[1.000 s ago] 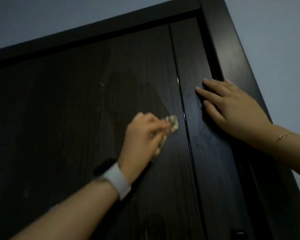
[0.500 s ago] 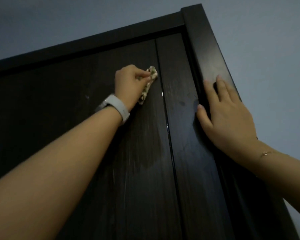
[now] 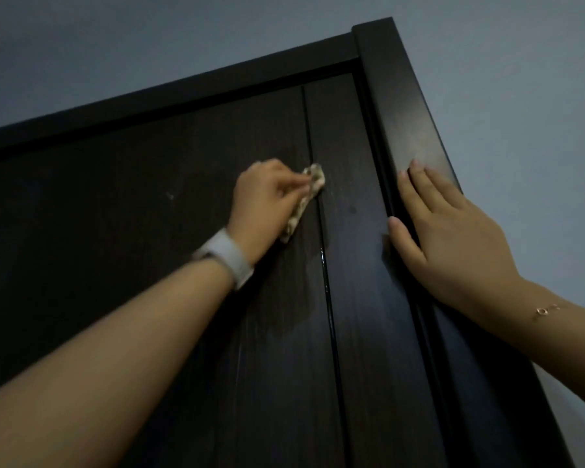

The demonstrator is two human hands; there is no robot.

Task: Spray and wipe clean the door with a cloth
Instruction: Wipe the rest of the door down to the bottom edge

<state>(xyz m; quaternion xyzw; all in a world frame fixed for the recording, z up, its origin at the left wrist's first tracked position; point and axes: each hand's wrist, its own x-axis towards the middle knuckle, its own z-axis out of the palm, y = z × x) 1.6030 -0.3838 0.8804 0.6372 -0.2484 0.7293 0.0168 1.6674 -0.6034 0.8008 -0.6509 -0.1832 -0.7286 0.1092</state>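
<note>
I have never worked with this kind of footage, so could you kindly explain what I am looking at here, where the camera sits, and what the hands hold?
There is no machine here: a person wears one camera on the head, which looks up along their own arms. The dark surface is a wooden door set in its door frame. The left hand grips a small crumpled cloth and presses it against the door beside a vertical groove. The right hand holds nothing; it lies flat with straight fingers on the frame's edge. A wet sheen shows along the groove. No spray bottle is visible.
</note>
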